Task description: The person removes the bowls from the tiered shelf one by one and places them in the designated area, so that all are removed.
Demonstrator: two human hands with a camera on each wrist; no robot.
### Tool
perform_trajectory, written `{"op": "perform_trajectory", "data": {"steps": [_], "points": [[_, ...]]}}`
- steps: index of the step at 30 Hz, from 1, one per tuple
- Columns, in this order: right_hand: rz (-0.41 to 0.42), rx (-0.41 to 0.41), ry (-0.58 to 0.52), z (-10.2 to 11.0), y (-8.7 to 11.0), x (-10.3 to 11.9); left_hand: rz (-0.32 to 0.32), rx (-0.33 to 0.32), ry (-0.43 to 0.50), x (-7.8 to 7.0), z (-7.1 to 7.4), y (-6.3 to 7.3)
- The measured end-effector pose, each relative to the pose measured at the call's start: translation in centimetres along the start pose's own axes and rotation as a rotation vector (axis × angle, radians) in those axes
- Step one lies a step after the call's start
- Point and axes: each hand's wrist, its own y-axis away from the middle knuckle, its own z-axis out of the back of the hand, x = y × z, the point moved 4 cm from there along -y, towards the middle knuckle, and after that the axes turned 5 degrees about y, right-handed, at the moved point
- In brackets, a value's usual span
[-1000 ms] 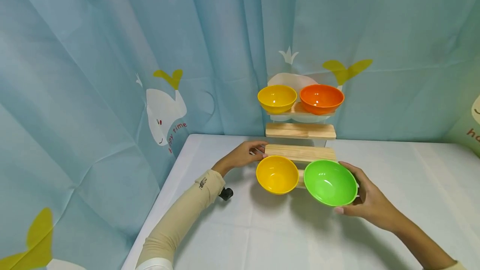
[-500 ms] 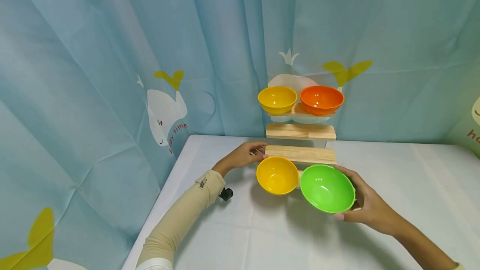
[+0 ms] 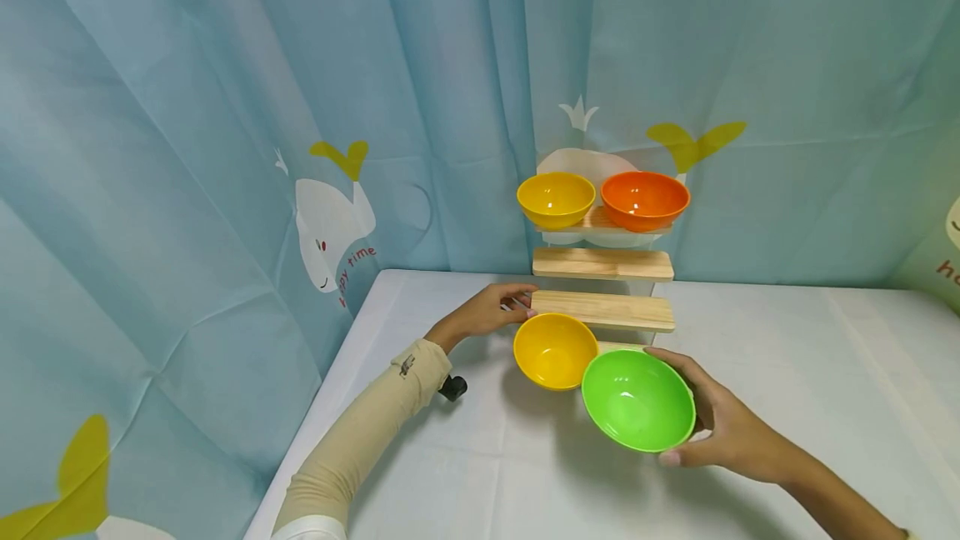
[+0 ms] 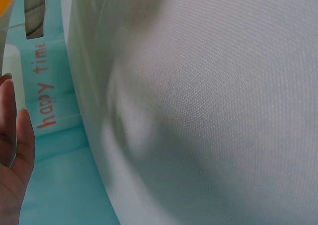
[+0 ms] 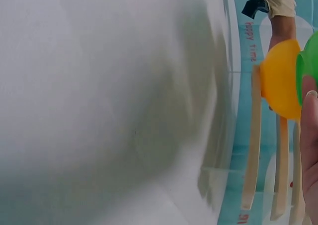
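Observation:
My right hand (image 3: pixel 738 432) holds a green bowl (image 3: pixel 637 400), thumb at the near side and fingers round its far right. The bowl tilts toward me, in front of the lowest tier of a wooden stepped rack (image 3: pixel 603 311). A yellow bowl (image 3: pixel 555 352) sits on that tier's left end; the green rim overlaps its right edge in the head view. At the rack's left side, my left hand (image 3: pixel 487 309) grips the end, its thumb beside the yellow bowl. The right wrist view shows the green bowl (image 5: pixel 310 61) close to the yellow bowl (image 5: pixel 280 78).
On the top tier stand another yellow bowl (image 3: pixel 556 200) and an orange bowl (image 3: pixel 645 201). The two middle tiers are bare wood. A small black object (image 3: pixel 453 387) shows by the left sleeve. Behind the white table (image 3: pixel 787 373) hangs a blue curtain (image 3: pixel 450 107).
My right hand has moved the green bowl toward me and left, away from the lowest tier's right end. The left hand stays at the rack's side; the other bowls have not moved.

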Motion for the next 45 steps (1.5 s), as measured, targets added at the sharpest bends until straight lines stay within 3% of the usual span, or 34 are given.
{"op": "perform_trajectory", "data": {"steps": [8, 20, 39, 45], "points": [[0.055, 0.112, -0.109, -1.3, 0.0, 0.3, 0.005, 0.005, 0.008, 0.0, 0.0, 0.0], [0.013, 0.236, -0.222, -4.0, -0.4, 0.6, -0.006, 0.009, -0.007, -0.1, 0.0, 0.0], [-0.004, 0.247, -0.191, -6.6, -1.1, 0.4, -0.008, 0.016, -0.025, -0.1, 0.0, 0.0], [-0.107, 0.284, -0.227, -7.9, -1.6, 0.4, -0.006, 0.016, -0.031, -0.1, 0.1, 0.0]]}}
